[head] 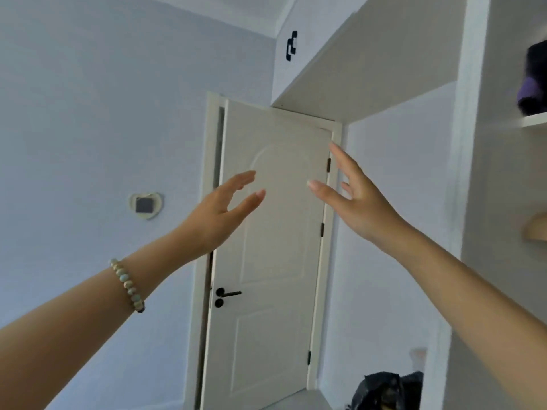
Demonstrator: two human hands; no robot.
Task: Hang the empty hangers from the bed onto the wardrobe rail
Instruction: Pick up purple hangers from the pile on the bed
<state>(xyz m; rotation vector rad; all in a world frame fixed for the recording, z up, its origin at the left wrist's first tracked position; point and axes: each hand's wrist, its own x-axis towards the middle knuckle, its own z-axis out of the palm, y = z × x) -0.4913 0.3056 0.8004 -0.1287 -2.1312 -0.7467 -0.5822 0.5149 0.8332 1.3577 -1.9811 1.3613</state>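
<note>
Two bare arms reach up and forward in front of a closed white door [275, 261]. The left hand [213, 220] is raised at centre left, palm turned inward, its fingers [245, 177] straight and slightly spread, holding nothing. A beaded bracelet [128, 285] circles the left wrist. The right hand [361, 202] is raised a little higher at centre right, its fingers [343, 161] also straight and spread, the thumb pointing toward the left hand. The two hands are apart and touch nothing.

The door has a black handle [228, 294] on its left side. A pale blue wall [88, 113] to the left carries a small heart-shaped plate [146, 205]. At the right edge stands the white wardrobe [503, 202], with a shelf [534, 119] bearing a dark and purple bundle [535, 78]. A black bag [384, 392] lies low beside the door. Where the hangers are cannot be told from this view.
</note>
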